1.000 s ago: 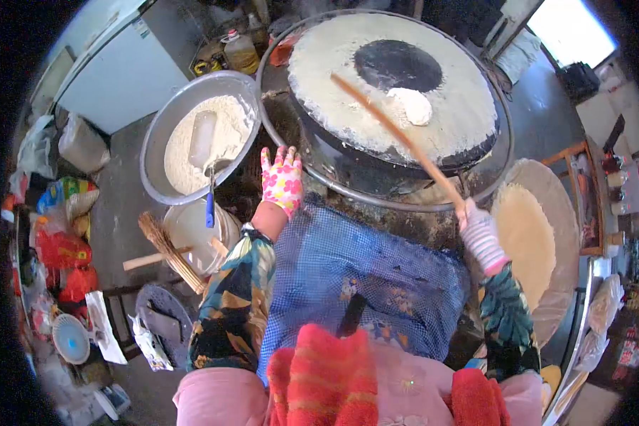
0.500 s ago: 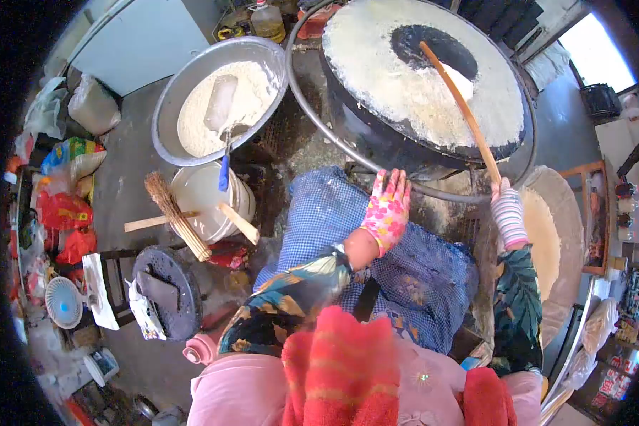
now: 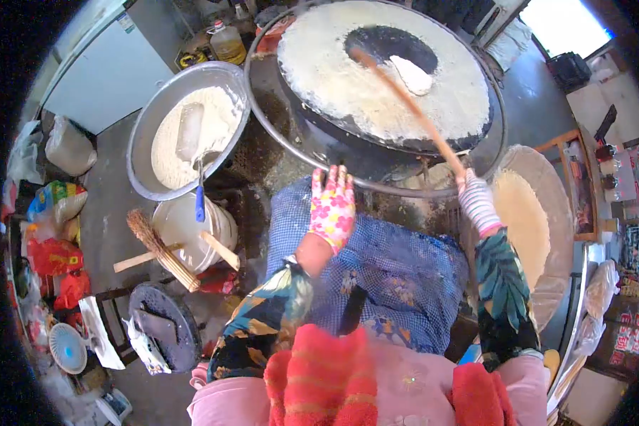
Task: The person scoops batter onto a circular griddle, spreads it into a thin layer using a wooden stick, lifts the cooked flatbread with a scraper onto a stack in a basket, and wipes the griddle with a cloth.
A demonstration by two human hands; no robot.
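Observation:
My right hand (image 3: 478, 201), in a striped glove, is closed round the lower end of a long wooden stick (image 3: 422, 122). The stick slants up and left over a round griddle coated with pale batter (image 3: 319, 71), its far end over the dark uncoated middle. A white lump of dough (image 3: 412, 75) lies beside the stick. My left hand (image 3: 333, 211), in a pink flowered glove, has its fingers spread and holds nothing; its fingertips are at the metal ring (image 3: 376, 188) round the griddle.
A metal basin of flour (image 3: 138, 153) with a scoop stands left, above a white bucket (image 3: 224, 234) with a brush (image 3: 165, 252) and wooden handles. A round tray with a pale flat sheet (image 3: 522, 220) is at the right. An oil bottle (image 3: 227, 44) stands behind the basin.
My left hand went right along the ring, then partly back left. The stick has swung over the griddle in my right hand, and the whole view has shifted.

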